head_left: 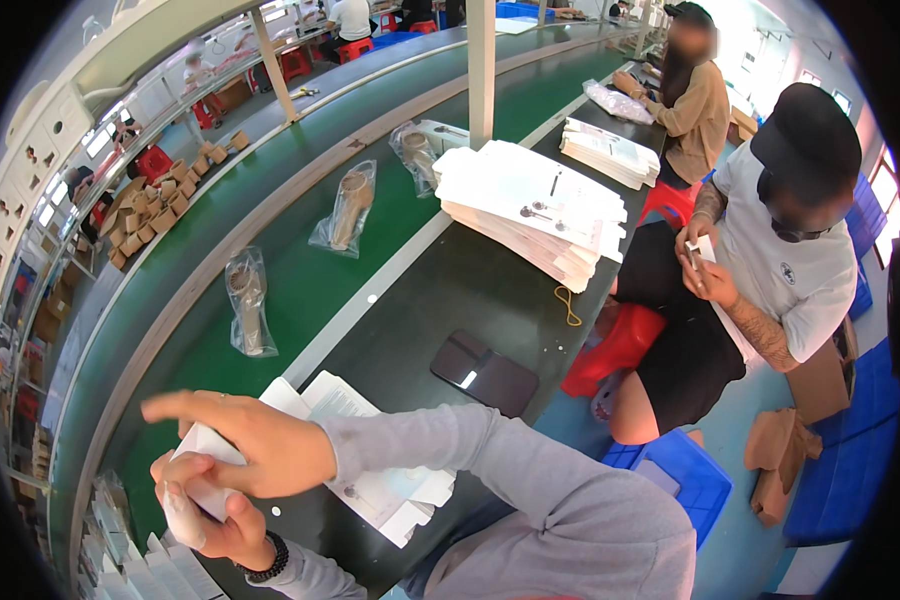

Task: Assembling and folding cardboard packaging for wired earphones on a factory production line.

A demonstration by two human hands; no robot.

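Head view shows both hands, left hand and right hand, gripping a small white folded carton above the dark desk, over printed sheets kept within reach.

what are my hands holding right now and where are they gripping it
Both hold a small white folded paper piece: left hand grips its lower end, right hand pinches its upper edge.

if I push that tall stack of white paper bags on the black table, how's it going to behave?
The stack would probably shear, not slide whole: its flat white layers already sit fanned and uneven at the near edge. It looks fairly heavy, being thick and many-layered. A single sheet would likely be floppy. The small dark items on top might slide off.
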